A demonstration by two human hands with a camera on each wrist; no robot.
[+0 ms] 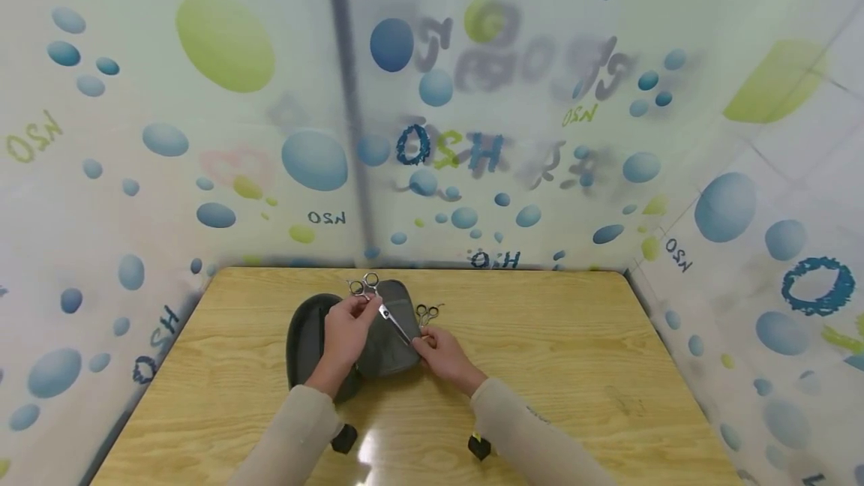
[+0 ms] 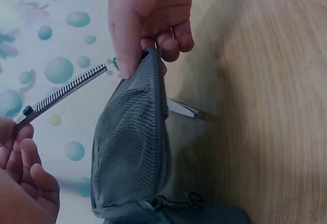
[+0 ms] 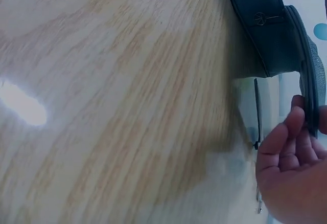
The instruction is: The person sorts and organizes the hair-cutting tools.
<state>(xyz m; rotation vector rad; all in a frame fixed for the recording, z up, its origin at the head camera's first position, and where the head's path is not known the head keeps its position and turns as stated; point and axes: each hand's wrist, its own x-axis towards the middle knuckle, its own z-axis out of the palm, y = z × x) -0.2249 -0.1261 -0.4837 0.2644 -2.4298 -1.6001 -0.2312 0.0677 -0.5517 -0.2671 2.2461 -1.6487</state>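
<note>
My left hand (image 1: 347, 330) pinches a pair of thinning scissors (image 1: 393, 319) near the pivot. Their finger rings point up and away, and the toothed blade (image 2: 66, 91) slants toward the case lid in the left wrist view. A dark grey zip case (image 1: 304, 347) lies unfolded below my left hand. My right hand (image 1: 447, 356) pinches the edge of its lid (image 2: 130, 142), which has a mesh pocket, between thumb and fingers. A second pair of scissors (image 1: 427, 312) lies on the table just beyond my right hand; the lid partly hides it in the left wrist view.
The wooden table (image 1: 560, 366) meets a wall covering (image 1: 432, 193) printed with bubbles and letters at its back edge. A small metal zip pull (image 3: 261, 18) hangs at the case's side.
</note>
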